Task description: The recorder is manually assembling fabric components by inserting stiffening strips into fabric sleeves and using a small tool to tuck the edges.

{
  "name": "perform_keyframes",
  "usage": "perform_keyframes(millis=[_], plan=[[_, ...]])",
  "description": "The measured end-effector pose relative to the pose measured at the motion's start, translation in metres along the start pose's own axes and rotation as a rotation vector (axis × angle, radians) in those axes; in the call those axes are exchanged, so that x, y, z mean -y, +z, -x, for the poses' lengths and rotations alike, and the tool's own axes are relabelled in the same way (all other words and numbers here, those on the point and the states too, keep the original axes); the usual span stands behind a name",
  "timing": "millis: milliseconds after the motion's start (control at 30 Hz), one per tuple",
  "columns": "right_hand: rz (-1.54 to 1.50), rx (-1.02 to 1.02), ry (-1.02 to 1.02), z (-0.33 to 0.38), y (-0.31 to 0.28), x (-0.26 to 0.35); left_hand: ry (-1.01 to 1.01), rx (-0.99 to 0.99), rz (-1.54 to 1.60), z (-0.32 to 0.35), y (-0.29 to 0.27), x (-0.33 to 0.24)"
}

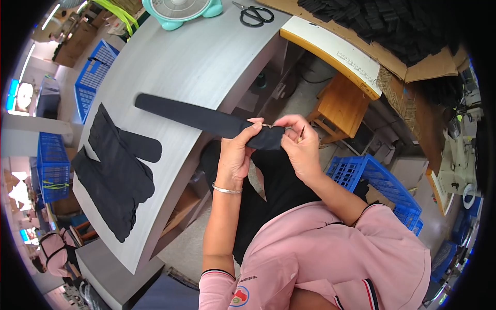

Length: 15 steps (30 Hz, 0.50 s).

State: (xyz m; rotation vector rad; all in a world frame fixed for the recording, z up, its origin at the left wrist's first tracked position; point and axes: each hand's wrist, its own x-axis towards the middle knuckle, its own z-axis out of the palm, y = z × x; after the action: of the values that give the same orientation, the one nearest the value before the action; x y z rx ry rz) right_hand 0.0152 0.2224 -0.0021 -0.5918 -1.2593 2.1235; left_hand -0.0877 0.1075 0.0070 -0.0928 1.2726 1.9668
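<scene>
Grey table (170, 67). Over its edge, black strip (194, 114), pinched thumb-to-fingers near one end by left hand (238, 150) and right hand (303, 149). Probably best kept flat, gripped close, unstretched. Beyond, black pieces (121, 173), fan (181, 9).

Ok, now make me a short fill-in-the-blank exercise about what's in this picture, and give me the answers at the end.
1. Counting the left hand and the right hand, the dark fabric strip is held by ____ hands.
2. The silver bangle is on the person's ____ wrist.
3. The scissors lie on a ____-coloured table.
4. The plastic basket to the right of the person's body is ____.

Missing words: two; left; grey; blue.
</scene>
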Motion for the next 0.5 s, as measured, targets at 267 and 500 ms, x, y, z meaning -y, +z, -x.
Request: perform_keyframes(millis=[267,500], plan=[[0.551,0.15,-0.165,0.008,0.008,0.004,0.067,0.235,0.39,0.033,-0.028,0.025],[0.72,0.293,-0.218,0.018,0.011,0.007,0.137,0.112,0.558,0.031,-0.039,0.05]])
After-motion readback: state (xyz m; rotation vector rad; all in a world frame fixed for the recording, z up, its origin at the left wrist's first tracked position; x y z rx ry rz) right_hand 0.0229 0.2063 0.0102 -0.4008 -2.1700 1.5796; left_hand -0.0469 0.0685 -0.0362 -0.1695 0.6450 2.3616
